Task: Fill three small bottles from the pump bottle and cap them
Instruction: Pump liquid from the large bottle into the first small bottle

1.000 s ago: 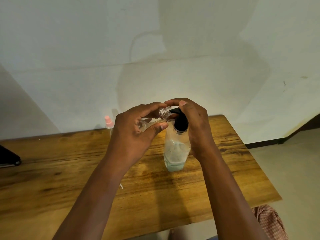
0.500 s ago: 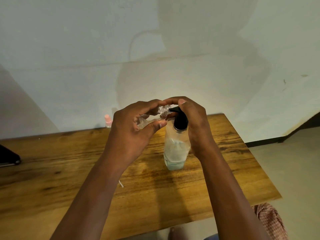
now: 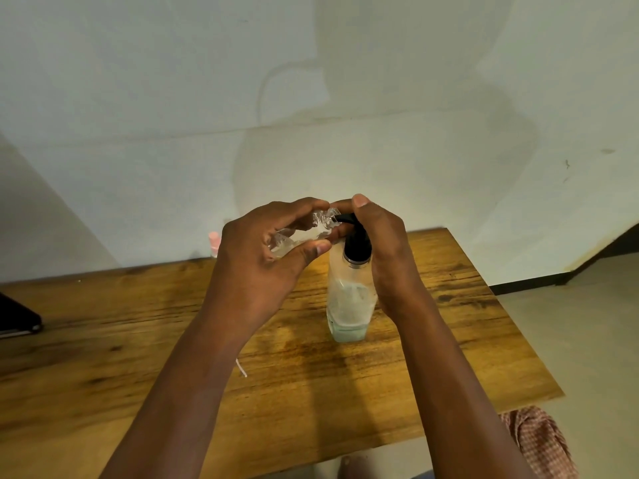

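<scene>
A clear pump bottle (image 3: pixel 349 305) with a black pump head (image 3: pixel 356 243) stands on the wooden table (image 3: pixel 449 340), a little pale liquid at its bottom. My left hand (image 3: pixel 256 267) grips a small clear bottle (image 3: pixel 297 236), tilted with its open neck against the black nozzle. My right hand (image 3: pixel 383 250) wraps around the pump head, thumb on top. A second small bottle with a pink cap (image 3: pixel 214 244) stands by the wall, mostly hidden behind my left hand.
A dark flat object (image 3: pixel 17 316) lies at the table's left edge. A small white strip (image 3: pixel 241 368) rests on the tabletop near my left forearm. Checked cloth (image 3: pixel 539 440) shows below the table's right corner. The white wall is close behind the table.
Both hands and the small bottle stay at the nozzle, shifting only slightly. The right thumb remains on top of the pump head.
</scene>
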